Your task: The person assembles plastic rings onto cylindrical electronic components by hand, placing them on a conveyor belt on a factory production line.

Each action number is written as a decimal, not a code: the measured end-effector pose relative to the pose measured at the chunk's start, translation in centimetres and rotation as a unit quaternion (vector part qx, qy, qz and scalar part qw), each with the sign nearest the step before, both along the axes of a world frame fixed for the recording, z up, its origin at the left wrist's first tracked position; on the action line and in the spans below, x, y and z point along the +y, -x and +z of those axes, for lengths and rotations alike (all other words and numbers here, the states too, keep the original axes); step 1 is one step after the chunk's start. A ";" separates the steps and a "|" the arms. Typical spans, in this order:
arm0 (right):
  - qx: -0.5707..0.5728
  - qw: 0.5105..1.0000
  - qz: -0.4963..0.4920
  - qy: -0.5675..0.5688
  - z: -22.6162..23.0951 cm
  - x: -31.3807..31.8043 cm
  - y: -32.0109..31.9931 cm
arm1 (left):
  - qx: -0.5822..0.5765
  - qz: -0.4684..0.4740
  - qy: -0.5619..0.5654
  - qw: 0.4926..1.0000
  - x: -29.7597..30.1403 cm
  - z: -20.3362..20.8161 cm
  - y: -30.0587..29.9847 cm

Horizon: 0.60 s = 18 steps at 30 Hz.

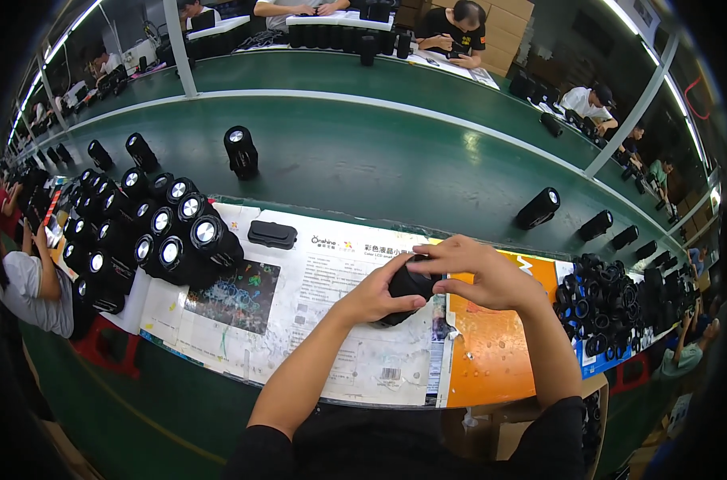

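A black cylindrical speaker (410,282) stands tilted over the printed cardboard in front of me. My left hand (382,293) is wrapped round its side, thumb across the near face. Over its upper right end curves my right hand (482,274), fingertips on the rim and thumb close to the side. Whether a small part sits under those right fingers is hidden. A black oblong piece (272,234) lies on the cardboard, left of and beyond my hands. To the right is a heap of black rings (599,304).
Many black speakers (170,252) with silver round ends crowd the left of the table. Beyond, single speakers (241,152) stand on a green conveyor belt (339,160). An orange sheet (491,360) covers the table's right part. People work across the belt and at both sides.
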State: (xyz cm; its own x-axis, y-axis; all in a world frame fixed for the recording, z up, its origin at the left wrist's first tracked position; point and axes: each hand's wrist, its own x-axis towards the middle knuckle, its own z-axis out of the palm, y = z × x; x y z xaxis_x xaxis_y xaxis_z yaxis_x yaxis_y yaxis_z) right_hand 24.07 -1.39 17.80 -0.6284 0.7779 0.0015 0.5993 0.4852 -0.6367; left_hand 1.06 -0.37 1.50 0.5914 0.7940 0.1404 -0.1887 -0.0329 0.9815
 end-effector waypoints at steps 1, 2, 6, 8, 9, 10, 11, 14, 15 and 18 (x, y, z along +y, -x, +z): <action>0.000 0.999 0.033 -0.029 -0.5 0.1 -0.2 | 0.000 0.007 -0.006 1.000 0.0 0.1 0.0; 0.000 0.996 0.066 -0.058 -0.7 0.2 -0.5 | -0.001 0.014 -0.012 1.000 -0.1 0.2 -0.1; 0.016 0.993 0.096 -0.067 -1.0 0.6 -1.0 | -0.005 -0.004 0.012 1.000 0.1 -0.1 0.0; 0.007 0.993 0.094 -0.068 -0.6 0.4 -0.8 | -0.009 -0.009 -0.010 1.000 0.2 -0.2 0.0; -0.001 0.993 0.092 -0.067 -0.4 0.4 -0.7 | -0.010 -0.009 -0.010 1.000 0.3 -0.1 0.0; -0.001 0.993 0.093 -0.067 -0.5 0.4 -0.7 | -0.012 -0.014 -0.014 1.000 0.3 0.1 0.0; -0.010 0.992 0.101 -0.078 -0.5 0.5 -0.7 | -0.015 -0.019 -0.018 1.000 0.3 0.2 0.0; -0.034 0.989 0.114 -0.092 -0.3 0.6 -0.5 | -0.029 -0.012 -0.014 0.999 0.2 0.2 -0.2; -0.049 0.987 0.117 -0.096 -0.1 0.6 -0.4 | -0.028 -0.012 -0.013 0.999 0.2 0.2 -0.3; -0.063 0.982 0.125 -0.127 -0.2 0.4 0.1 | -0.031 -0.007 -0.018 0.999 0.1 0.3 -0.2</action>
